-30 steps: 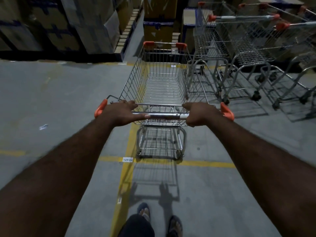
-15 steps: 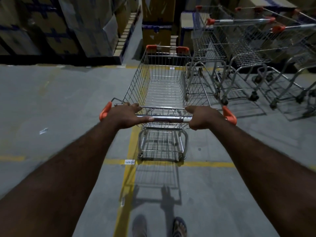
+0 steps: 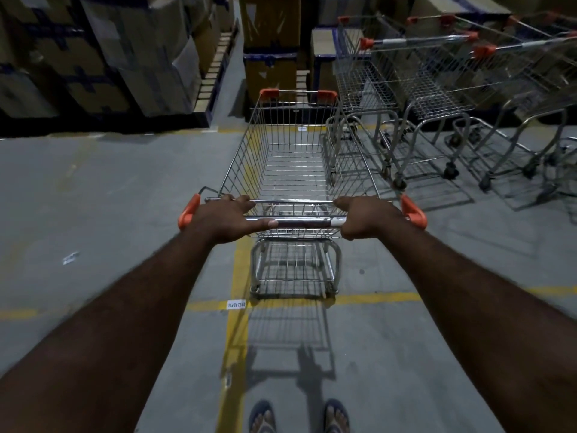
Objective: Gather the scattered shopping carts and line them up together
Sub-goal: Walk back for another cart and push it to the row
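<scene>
An empty wire shopping cart (image 3: 296,157) with orange corner caps stands straight ahead of me on the grey floor. My left hand (image 3: 231,218) grips the left part of its metal handle bar (image 3: 307,222). My right hand (image 3: 363,215) grips the right part of the same bar. To the right, a row of parked carts (image 3: 431,98) stands side by side, the nearest one close beside my cart's right wall.
Stacked cardboard boxes (image 3: 103,54) on pallets fill the back left. More boxes (image 3: 270,45) stand directly beyond the cart's nose. Yellow floor lines (image 3: 374,297) cross under the cart. Open grey floor lies to the left. My sandalled feet (image 3: 299,418) show at the bottom.
The cart has rolled forward with both hands on its handle, closer to the boxes and further alongside the parked row. My feet have come together.
</scene>
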`<move>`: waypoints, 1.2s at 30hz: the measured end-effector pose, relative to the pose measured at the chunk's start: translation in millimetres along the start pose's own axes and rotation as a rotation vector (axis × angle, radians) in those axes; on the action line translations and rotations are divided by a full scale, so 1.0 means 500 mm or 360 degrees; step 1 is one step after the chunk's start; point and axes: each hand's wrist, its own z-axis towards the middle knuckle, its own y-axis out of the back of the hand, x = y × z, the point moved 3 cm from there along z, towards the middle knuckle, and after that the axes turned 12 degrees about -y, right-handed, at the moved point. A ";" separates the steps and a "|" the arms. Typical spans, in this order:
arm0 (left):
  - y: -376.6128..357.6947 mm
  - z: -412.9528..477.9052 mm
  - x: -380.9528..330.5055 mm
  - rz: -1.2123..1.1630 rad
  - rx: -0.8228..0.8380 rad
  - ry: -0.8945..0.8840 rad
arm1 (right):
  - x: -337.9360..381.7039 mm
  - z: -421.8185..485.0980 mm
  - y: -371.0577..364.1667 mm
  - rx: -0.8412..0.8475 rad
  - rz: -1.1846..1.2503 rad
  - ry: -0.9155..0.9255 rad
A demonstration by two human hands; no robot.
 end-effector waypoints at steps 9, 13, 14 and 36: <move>-0.003 0.003 -0.001 0.0039 -0.0018 0.0003 | -0.007 0.022 -0.009 -0.0003 -0.0052 0.0125; -0.001 0.002 -0.008 0.0031 -0.0012 0.0010 | -0.009 0.031 -0.009 -0.0006 -0.0066 0.0130; -0.001 0.002 -0.009 0.0027 -0.0010 0.0012 | -0.011 0.034 -0.008 -0.0008 -0.0057 0.0130; 0.033 0.014 -0.047 -0.0111 0.0301 0.0032 | -0.028 0.067 -0.002 0.0129 -0.0033 0.0304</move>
